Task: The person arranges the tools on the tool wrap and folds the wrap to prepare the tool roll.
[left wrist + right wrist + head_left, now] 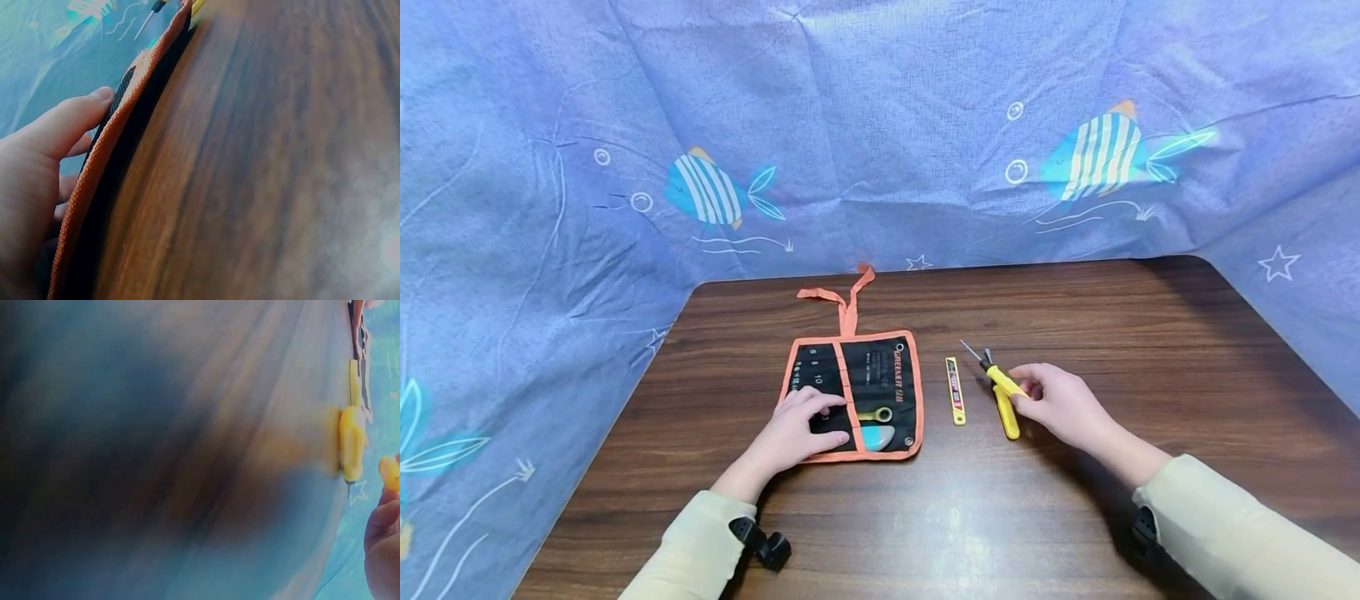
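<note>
My left hand (796,427) rests on a black tool pouch (880,354) with orange trim, thumb and fingers spread over its pocket panel. In the left wrist view the thumb (75,122) lies by the pouch's orange edge (100,150). A ratchet wrench end (882,414) and a turquoise-and-grey tool end (878,437) stick out of the pockets. My right hand (1063,404) pinches the yellow handle of a screwdriver (1002,377), its thin shaft pointing up and left. Beneath it lies another yellow-handled screwdriver (1007,417), partly overlapped by the held one.
A flat yellow strip-shaped case (956,392) with a printed label lies between the pouch and the screwdrivers. Orange ties (848,308) stretch from the pouch toward the back of the wooden table (1075,308). A blue fish-print cloth (887,125) hangs behind and at the sides.
</note>
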A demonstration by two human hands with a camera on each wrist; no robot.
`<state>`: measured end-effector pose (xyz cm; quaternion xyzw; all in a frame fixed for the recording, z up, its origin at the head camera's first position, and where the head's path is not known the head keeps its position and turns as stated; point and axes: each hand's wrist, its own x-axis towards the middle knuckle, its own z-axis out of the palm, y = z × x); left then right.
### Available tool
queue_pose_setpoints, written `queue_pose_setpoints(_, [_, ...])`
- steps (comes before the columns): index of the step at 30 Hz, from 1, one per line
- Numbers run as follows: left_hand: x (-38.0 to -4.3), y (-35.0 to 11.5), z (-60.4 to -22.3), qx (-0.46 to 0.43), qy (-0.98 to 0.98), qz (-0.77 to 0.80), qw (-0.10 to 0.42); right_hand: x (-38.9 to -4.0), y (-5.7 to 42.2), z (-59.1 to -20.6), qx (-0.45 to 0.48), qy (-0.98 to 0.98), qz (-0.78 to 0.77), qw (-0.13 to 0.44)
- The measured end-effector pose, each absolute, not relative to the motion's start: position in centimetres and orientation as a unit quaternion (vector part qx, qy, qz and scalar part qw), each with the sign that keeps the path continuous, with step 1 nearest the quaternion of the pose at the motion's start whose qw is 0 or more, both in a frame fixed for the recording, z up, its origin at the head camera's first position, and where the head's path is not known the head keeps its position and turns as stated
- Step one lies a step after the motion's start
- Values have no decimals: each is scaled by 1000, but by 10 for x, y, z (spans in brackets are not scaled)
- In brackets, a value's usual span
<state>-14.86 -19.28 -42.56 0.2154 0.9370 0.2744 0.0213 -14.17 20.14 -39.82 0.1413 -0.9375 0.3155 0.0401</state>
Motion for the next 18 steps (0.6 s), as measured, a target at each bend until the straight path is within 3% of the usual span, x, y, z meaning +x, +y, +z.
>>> queue_pose_setpoints(11, [-153, -190, -424, 205, 947, 247, 33, -155, 175, -399, 197, -922, 332, 31])
queue_pose_setpoints(18, [-158, -187, -419, 216, 948, 223, 66, -161, 162, -397, 213, -916, 340, -7])
